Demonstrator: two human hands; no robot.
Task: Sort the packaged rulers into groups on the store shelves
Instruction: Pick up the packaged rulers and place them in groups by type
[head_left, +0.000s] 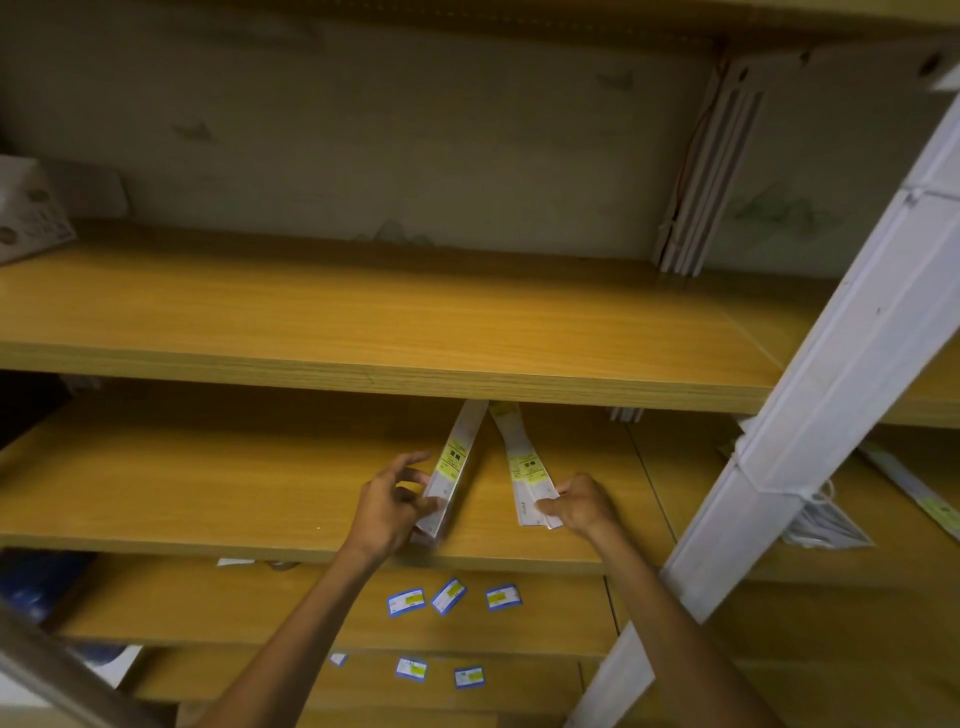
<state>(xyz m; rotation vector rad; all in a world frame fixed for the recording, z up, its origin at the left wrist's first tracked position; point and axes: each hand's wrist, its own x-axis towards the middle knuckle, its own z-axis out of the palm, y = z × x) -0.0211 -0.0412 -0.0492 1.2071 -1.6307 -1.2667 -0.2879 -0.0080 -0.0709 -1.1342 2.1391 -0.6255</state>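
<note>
Shelf board over ruler packs' far ends

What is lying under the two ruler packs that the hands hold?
The wooden shelf lies under both ruler packs. Their far ends are hidden by the shelf above.

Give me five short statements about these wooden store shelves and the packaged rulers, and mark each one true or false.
1. Each hand holds its own bundle of white packaged rulers with yellow labels. True: the left hand grips the left bundle, the right hand the right bundle.
2. The two bundles are stacked on each other. False: they lie apart, spreading in a V.
3. Both bundles are on the middle wooden shelf. True.
4. Small blue-bordered price tags lie on the shelf below. True.
5. The white boards leaning in the upper shelf's back right corner lie flat. False: they stand tilted against the wall.
</note>
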